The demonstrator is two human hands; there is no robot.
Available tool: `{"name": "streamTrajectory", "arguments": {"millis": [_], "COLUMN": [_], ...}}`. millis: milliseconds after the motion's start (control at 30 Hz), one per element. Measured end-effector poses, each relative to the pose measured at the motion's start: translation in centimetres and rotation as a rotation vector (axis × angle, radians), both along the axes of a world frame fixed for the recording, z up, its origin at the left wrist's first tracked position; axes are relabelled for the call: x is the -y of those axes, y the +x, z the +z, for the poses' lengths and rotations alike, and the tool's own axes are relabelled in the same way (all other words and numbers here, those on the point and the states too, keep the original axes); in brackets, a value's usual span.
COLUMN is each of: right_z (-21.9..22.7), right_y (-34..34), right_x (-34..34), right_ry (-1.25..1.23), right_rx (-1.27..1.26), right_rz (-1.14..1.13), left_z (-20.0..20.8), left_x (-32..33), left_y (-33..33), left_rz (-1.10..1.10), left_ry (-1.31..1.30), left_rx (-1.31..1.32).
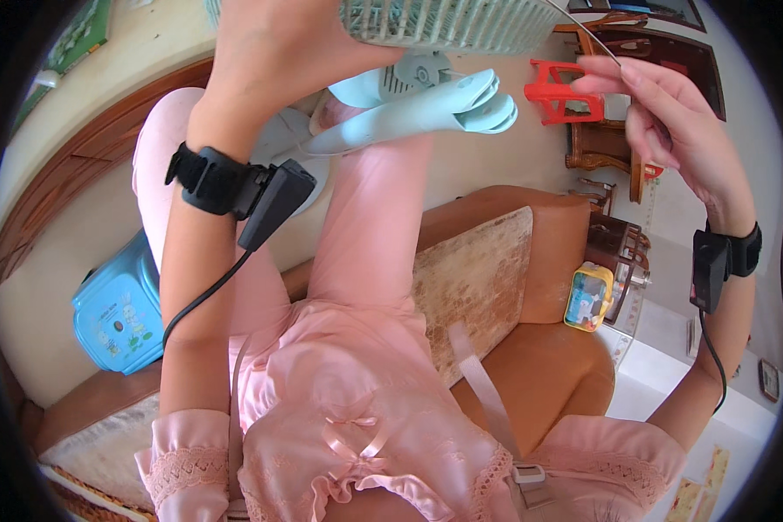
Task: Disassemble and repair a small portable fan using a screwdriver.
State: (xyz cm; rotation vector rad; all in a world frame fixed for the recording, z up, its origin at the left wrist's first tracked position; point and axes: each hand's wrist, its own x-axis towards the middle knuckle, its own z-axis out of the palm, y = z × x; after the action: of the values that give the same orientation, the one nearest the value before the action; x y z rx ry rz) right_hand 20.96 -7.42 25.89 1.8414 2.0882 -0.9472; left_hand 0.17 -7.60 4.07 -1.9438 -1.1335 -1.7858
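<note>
My left hand [291, 48] reaches to the top edge, its thumb under the rim of a pale green slatted cage [452, 24] that looks like a fan guard. The rest of its fingers are out of view. My right hand [670, 109] is raised at the upper right, thumb and fingertips pinching the end of a thin dark wire or rod [593, 36]. That wire runs up beside the cage and out of the picture. Below the cage, a pale blue fan-like body [400, 80] with slots shows beside a smooth pale blue neck [391, 126] with a forked end.
A brown sofa [544, 383] with a patterned seat pad [478, 287] is under me. On the left stands a blue plastic stool [120, 313]. A red stool [561, 91], wooden chairs [605, 143] and a yellow-edged box [589, 298] are to the right. A wood-edged table [139, 87] lies upper left.
</note>
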Motion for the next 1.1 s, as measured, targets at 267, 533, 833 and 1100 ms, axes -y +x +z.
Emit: {"name": "streamTrajectory", "arguments": {"millis": [267,533,833,1100], "right_z": [0.8,0.7,0.8,0.4], "right_y": [-0.3,0.3,-1.4,-2.0], "right_x": [-0.7,-1.6,0.1,0.8], "right_ry": [0.099,0.259,0.591,0.801], "right_rx": [0.358,0.229,0.522,0.832], "right_rz": [0.159,0.444,0.740,1.081], "left_z": [0.3,0.4,0.8,0.5], "left_x": [0.4,0.6,0.1,0.1], "left_y": [-0.5,-0.5,-0.5,0.0], "left_rz": [-0.017,-0.019,-0.004,0.016], "left_ry": [-0.023,-0.071,-0.057,-0.092], "left_rx": [0.020,0.048,0.056,0.075]}}
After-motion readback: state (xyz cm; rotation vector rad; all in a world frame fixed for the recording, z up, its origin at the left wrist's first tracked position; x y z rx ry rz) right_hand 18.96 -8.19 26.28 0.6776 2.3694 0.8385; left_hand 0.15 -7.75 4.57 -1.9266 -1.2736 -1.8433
